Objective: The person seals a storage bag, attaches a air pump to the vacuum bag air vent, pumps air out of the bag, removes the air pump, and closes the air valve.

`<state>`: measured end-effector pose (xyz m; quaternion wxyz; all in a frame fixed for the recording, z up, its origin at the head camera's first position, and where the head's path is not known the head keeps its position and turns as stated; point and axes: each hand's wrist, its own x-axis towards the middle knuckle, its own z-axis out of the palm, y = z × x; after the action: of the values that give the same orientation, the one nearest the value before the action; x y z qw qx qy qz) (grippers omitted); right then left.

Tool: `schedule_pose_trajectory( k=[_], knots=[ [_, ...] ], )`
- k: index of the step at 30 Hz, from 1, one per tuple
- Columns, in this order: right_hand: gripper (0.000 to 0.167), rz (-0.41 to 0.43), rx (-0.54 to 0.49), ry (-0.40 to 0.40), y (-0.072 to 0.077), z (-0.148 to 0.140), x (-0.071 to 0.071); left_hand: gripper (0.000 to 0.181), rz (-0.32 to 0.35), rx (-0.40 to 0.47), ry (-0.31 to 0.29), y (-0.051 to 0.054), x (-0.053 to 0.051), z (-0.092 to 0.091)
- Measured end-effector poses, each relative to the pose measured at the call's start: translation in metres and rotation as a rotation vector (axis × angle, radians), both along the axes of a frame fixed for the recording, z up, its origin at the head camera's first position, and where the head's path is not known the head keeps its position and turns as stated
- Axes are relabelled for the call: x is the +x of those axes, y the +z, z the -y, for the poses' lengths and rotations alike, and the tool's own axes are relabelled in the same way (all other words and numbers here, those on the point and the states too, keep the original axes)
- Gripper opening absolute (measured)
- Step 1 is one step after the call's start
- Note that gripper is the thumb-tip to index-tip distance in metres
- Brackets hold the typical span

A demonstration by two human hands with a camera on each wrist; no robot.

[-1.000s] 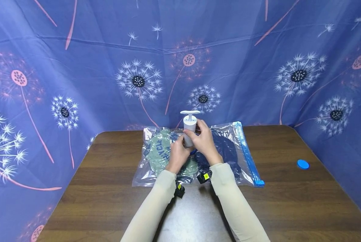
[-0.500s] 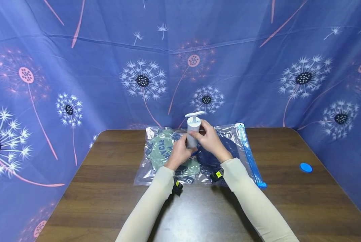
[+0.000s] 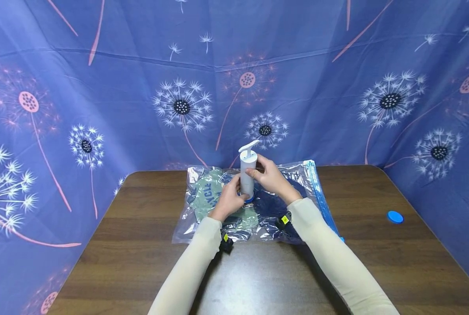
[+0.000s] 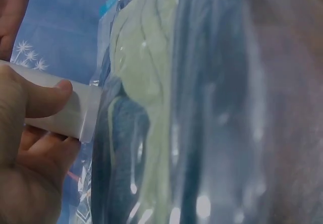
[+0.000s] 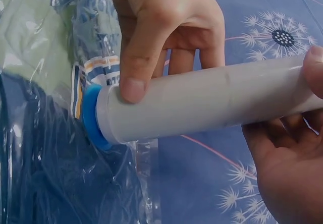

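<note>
A white hand pump [image 3: 247, 177] with a T-shaped handle [image 3: 248, 146] stands nearly upright over a clear vacuum storage bag [image 3: 183, 221]. In the right wrist view its lower end meets the bag's blue valve ring [image 5: 92, 117]. My left hand [image 3: 229, 199] grips the pump's lower barrel, thumb in front. Higher up, my right hand [image 3: 271, 177] holds the barrel from the right. Folded inside the bag are a pale green garment [image 3: 206, 192] with blue lettering and dark navy clothing [image 3: 269, 203]. The left wrist view shows the bag's side bulging with cloth.
A round blue cap [image 3: 395, 217] lies on the brown wooden table [image 3: 140, 262] at the right. The bag's blue zip edge [image 3: 320, 192] runs down its right side. Behind the table hangs a blue dandelion-print cloth [image 3: 317, 87].
Held by both hands, the pump has come to stand on the blue valve ring, which now shows below it. Its T-handle has turned. The right forearm has swung out to the right.
</note>
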<state>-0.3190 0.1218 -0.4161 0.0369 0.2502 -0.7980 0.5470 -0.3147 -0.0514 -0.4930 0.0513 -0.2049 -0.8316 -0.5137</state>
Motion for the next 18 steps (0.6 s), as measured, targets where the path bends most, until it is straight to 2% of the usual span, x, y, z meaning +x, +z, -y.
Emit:
schedule_pose_trajectory(
  k=[5,11,14,18],
  knots=[
    [0.054,-0.023,-0.060,0.009,-0.002,0.004,-0.003,0.071,-0.068,-0.041,0.095,0.000,0.003,-0.004],
    [0.049,-0.056,-0.101,-0.040,-0.007,0.010,0.002,0.068,-0.128,-0.091,0.230,0.001,0.009,-0.013],
    [0.053,-0.052,-0.119,-0.086,-0.009,0.016,0.007,0.066,-0.142,-0.101,0.285,0.002,0.011,-0.016],
    [0.060,-0.041,-0.141,-0.196,-0.013,0.026,0.013,0.059,-0.155,-0.136,0.354,0.004,0.014,-0.020]
  ],
)
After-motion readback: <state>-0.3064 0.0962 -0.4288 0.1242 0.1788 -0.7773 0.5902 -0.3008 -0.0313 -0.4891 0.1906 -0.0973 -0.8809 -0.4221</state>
